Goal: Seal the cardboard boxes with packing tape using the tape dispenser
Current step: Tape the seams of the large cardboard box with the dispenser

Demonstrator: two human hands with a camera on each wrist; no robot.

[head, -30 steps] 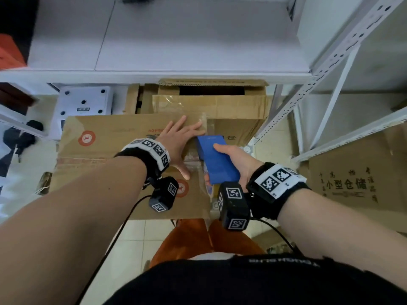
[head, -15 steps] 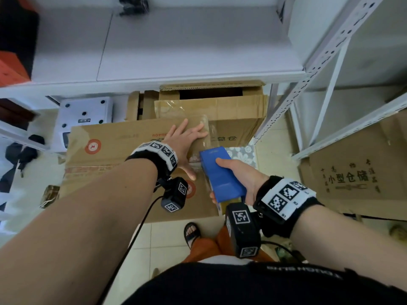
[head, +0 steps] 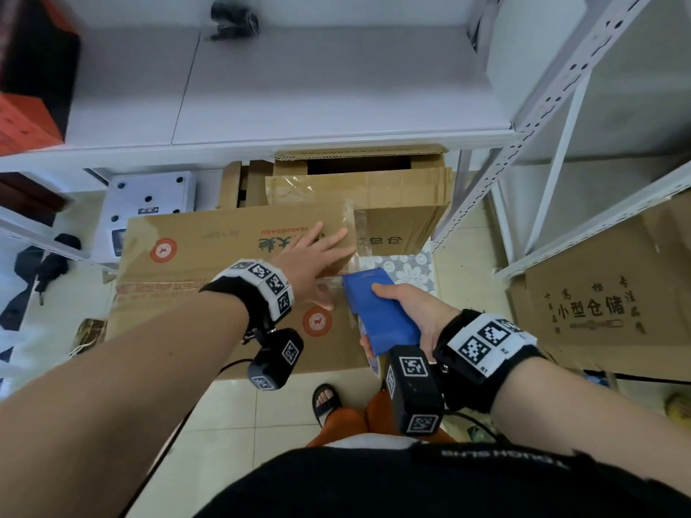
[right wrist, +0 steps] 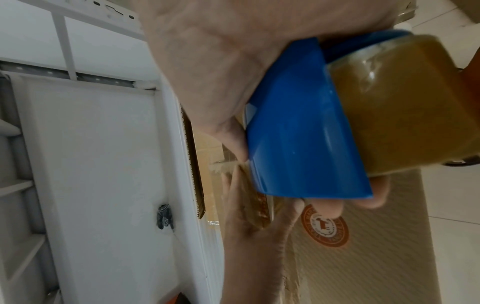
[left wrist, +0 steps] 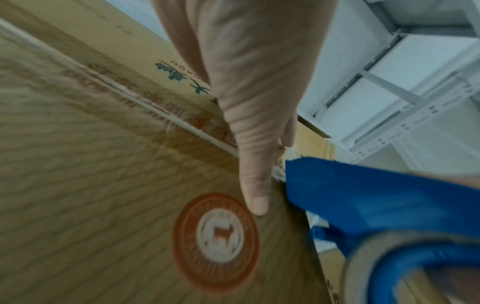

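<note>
A brown cardboard box [head: 209, 278] with round red logos lies on the floor below a white shelf. My left hand [head: 318, 257] lies flat on its top near the right edge, fingers straight and spread; the thumb [left wrist: 255, 185] presses beside a logo [left wrist: 217, 239]. My right hand [head: 407, 312] grips a blue tape dispenser [head: 379, 314] just off the box's right edge, its nose by the left thumb. The tan tape roll [right wrist: 405, 107] sits in the dispenser [right wrist: 303, 133]. Clear tape [head: 355, 233] runs across the box's right end.
A second open cardboard box [head: 374, 192] stands behind, under the white shelf [head: 299, 87]. White metal racking [head: 542, 125] rises on the right, with a printed carton [head: 598, 300] below it. A white appliance [head: 146, 207] sits at left. My foot [head: 325, 400] stands on floor tiles.
The right hand has drawn the dispenser back toward me along the box's right edge and off it. The left hand stays pressed on the box. The head view has risen.
</note>
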